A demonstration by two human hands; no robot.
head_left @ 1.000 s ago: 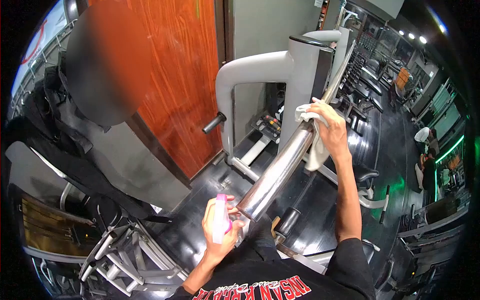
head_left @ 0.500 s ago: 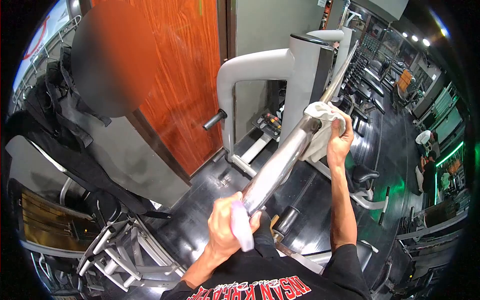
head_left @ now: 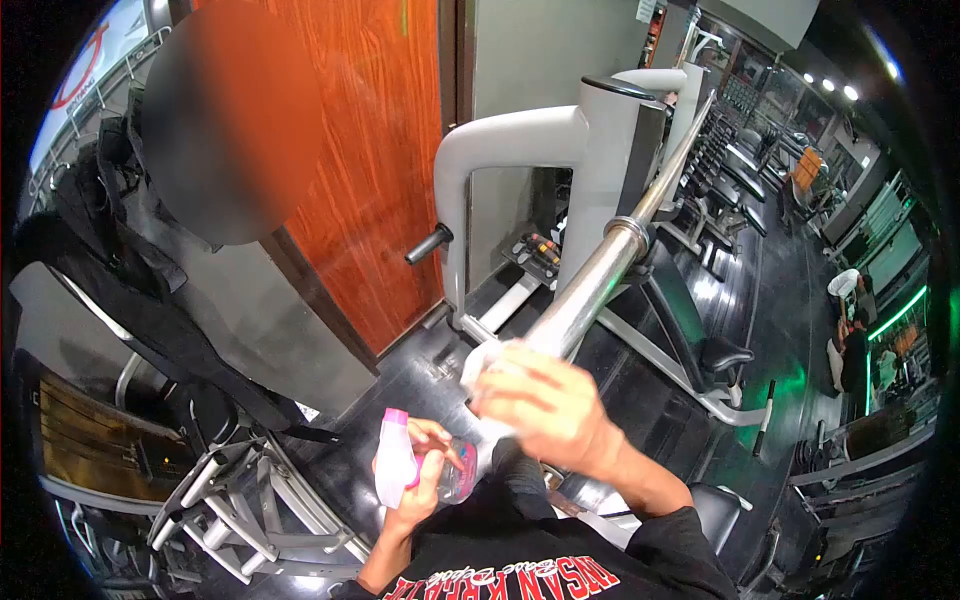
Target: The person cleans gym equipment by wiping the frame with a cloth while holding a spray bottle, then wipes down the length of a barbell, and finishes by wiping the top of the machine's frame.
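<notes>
A shiny metal barbell (head_left: 590, 292) runs from the lower middle toward the upper right, with a collar (head_left: 628, 228) partway along it. My right hand (head_left: 545, 405) is closed around a white cloth (head_left: 482, 368) at the near end of the bar, partly covering both. Below and to the left of it, my left hand (head_left: 425, 470) holds a spray bottle (head_left: 398, 462) with a white and pink head and a clear body, off the bar.
A grey machine frame (head_left: 515, 138) stands beyond the bar, beside a reddish wooden door (head_left: 375, 180). Black clothing (head_left: 150, 310) hangs at the left. A weight rack (head_left: 240, 500) is at lower left. People are far right.
My right hand has moved with the cloth from the collar down to the bar's near end. My left hand has let go of the bar and moved down-left, turning the bottle upright.
</notes>
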